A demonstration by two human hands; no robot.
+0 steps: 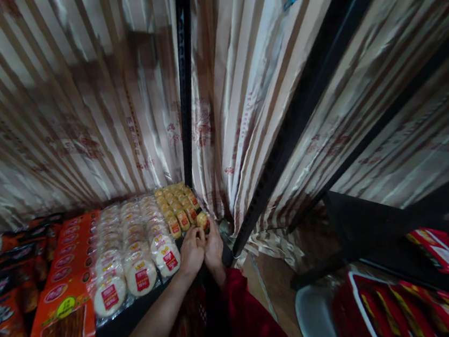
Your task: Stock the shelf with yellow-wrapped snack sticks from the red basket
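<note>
My left hand [192, 251] and my right hand [214, 245] meet at the right end of a shelf. The fingers of both are closed round the near side of a small yellow-wrapped snack packet [203, 220] with a red label; my fingertips are partly hidden. Beside it, rows of matching yellow packets [175, 209] stand close together. Left of my left hand lie rows of clear-wrapped round white cakes [139, 273] with red labels, overlapping one another from front to back.
An orange snack bag [65, 316] and dark-and-orange packs [6, 318] lie farther left. A black upright post [186, 97] stands behind the packets, with printed curtains [120, 110] along the back. At lower right are a black shelf [359, 212], red packs [411, 309] and a pale stool-like seat [316, 317].
</note>
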